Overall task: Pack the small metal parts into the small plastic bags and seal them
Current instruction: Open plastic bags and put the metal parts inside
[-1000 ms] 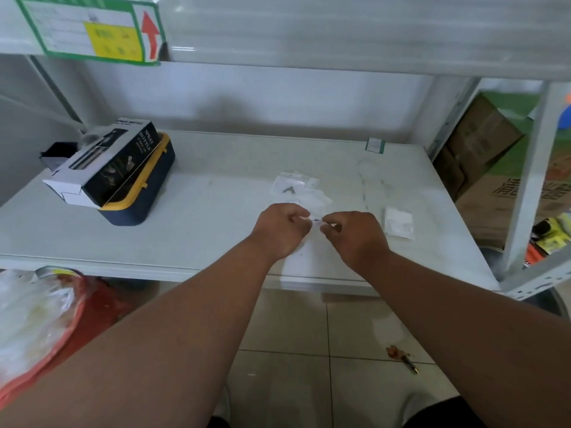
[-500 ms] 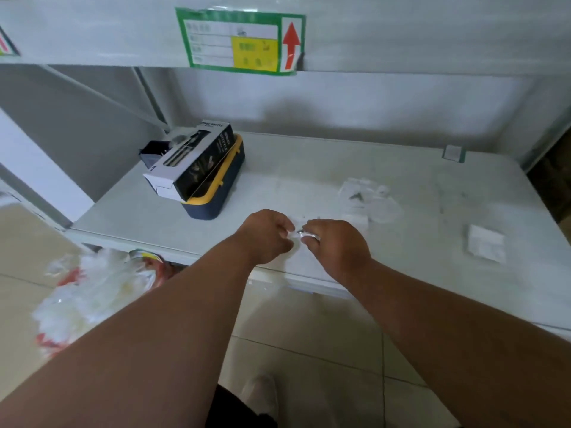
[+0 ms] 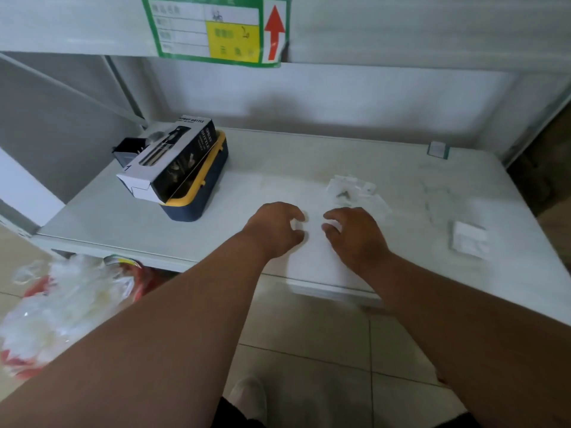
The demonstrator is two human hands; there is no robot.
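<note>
Both hands are hanging low over the shelf (image 3: pixel 309 156), a little apart. The left hand (image 3: pixel 275 228) and the right hand (image 3: pixel 355 234) are both loosely curled, and it is too blurry to tell if either is holding anything. The bags (image 3: pixel 355 191) with a small metal part (image 3: pixel 342 194) are lying just past the right hand, on the far side, so that hand is nearer.
</note>
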